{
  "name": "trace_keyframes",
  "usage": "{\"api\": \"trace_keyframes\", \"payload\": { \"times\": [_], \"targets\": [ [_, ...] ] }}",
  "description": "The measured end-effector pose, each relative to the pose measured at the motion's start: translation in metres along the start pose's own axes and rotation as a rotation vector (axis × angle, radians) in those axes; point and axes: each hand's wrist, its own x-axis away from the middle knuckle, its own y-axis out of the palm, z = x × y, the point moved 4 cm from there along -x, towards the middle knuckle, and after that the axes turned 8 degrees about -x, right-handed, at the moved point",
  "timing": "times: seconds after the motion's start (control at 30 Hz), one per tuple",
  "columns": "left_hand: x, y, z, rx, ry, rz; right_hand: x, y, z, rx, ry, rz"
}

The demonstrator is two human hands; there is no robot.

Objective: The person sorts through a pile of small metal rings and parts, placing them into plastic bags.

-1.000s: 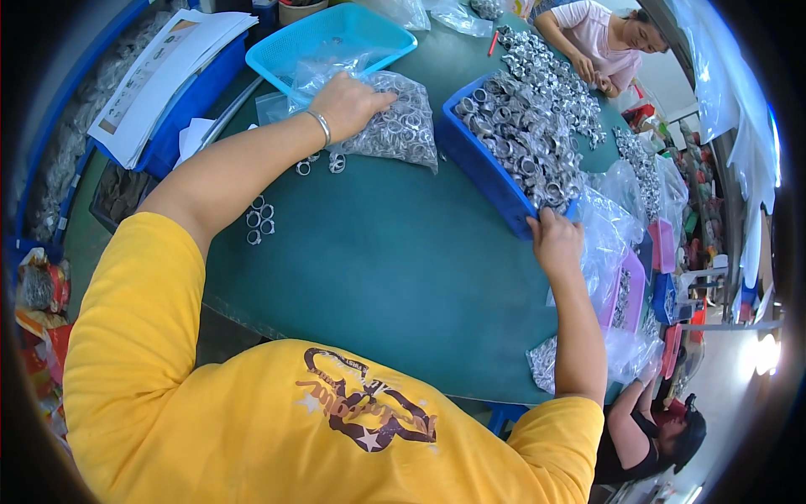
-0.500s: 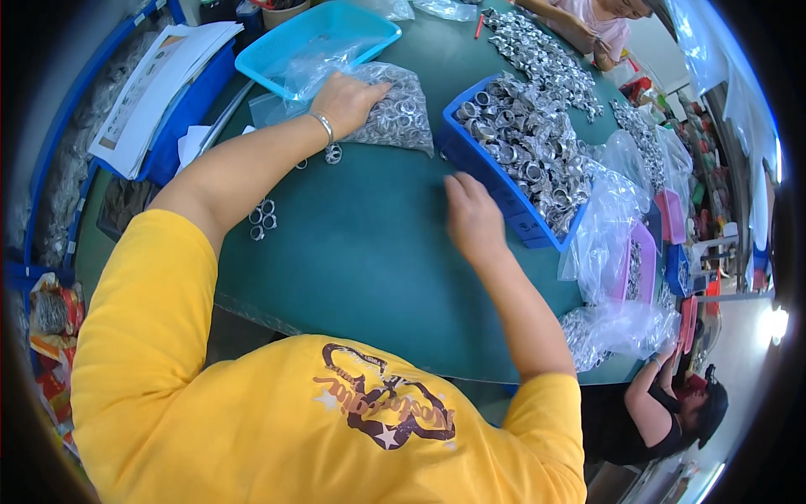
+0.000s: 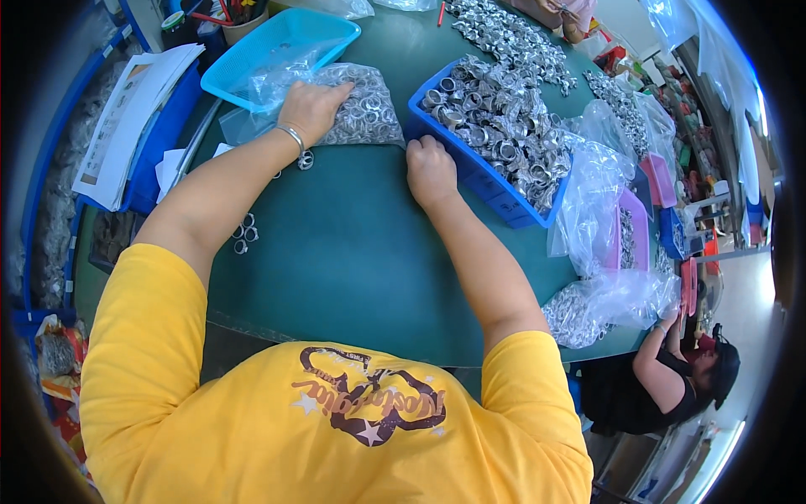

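Observation:
A clear plastic bag [image 3: 365, 109] full of silver metal rings lies on the green table [image 3: 327, 227]. My left hand [image 3: 311, 111], with a bracelet at the wrist, grips the bag's left end. One finger stretches over the filled part; the other fingers are largely hidden. My right hand [image 3: 431, 170] is closed at the bag's lower right corner, its fingertips mostly hidden. Just right of it stands a blue bin [image 3: 514, 212] heaped with silver ring-shaped metal parts [image 3: 495, 118]. A few loose rings [image 3: 244, 233] lie left of my hands, and others [image 3: 306, 160] lie below my left wrist.
A turquoise basket [image 3: 220, 77] stands behind the bag. More metal parts [image 3: 512, 42] are piled at the far side. Clear bags [image 3: 588, 210] and a pink tray [image 3: 640, 220] lie to the right. One person [image 3: 663, 374] sits at the right; another's arm [image 3: 571, 21] shows at the far edge.
My right hand has moved up and left to the bag's corner, and its fingers have closed. The left hand stays on the bag. The whole view has shifted slightly.

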Motion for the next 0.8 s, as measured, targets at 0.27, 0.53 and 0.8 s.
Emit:
{"api": "trace_keyframes", "payload": {
  "times": [0.27,0.53,0.8],
  "targets": [
    [0.000,0.006,-0.002,0.023,0.034,0.087,0.061,-0.046,0.032,-0.622,0.573,-0.353],
    [0.001,0.005,-0.004,-0.030,0.098,0.084,0.119,-0.064,0.043,-0.828,0.805,-0.198],
    [-0.005,-0.012,0.002,-0.028,-0.013,-0.102,0.121,-0.073,-0.007,-0.492,0.430,-0.015]
  ]
}}
